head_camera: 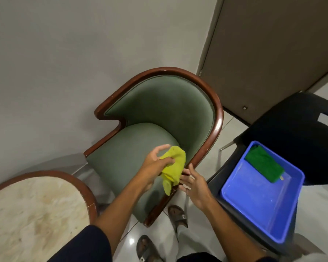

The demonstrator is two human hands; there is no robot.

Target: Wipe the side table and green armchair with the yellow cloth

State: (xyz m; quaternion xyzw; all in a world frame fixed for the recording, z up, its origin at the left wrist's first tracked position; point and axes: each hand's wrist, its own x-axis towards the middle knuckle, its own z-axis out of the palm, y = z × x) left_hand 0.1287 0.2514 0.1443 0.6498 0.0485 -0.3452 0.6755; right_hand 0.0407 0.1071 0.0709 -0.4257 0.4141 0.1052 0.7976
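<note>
The green armchair [159, 114] with a dark wooden frame stands against the wall in the middle. My left hand [154, 165] holds the bunched yellow cloth [173, 167] above the right side of the seat, close to the wooden armrest. My right hand [194, 183] hovers just to the right of the cloth with its fingers spread, its fingertips near the cloth's lower edge. The round side table [32, 210], with a pale marble top and wooden rim, sits at the lower left.
A dark plastic chair [295, 118] on the right carries a blue tub [233, 188] holding a green cloth [264, 167]. A brown door [273, 44] is behind it. My sandalled feet [178, 216] stand on the glossy tile floor.
</note>
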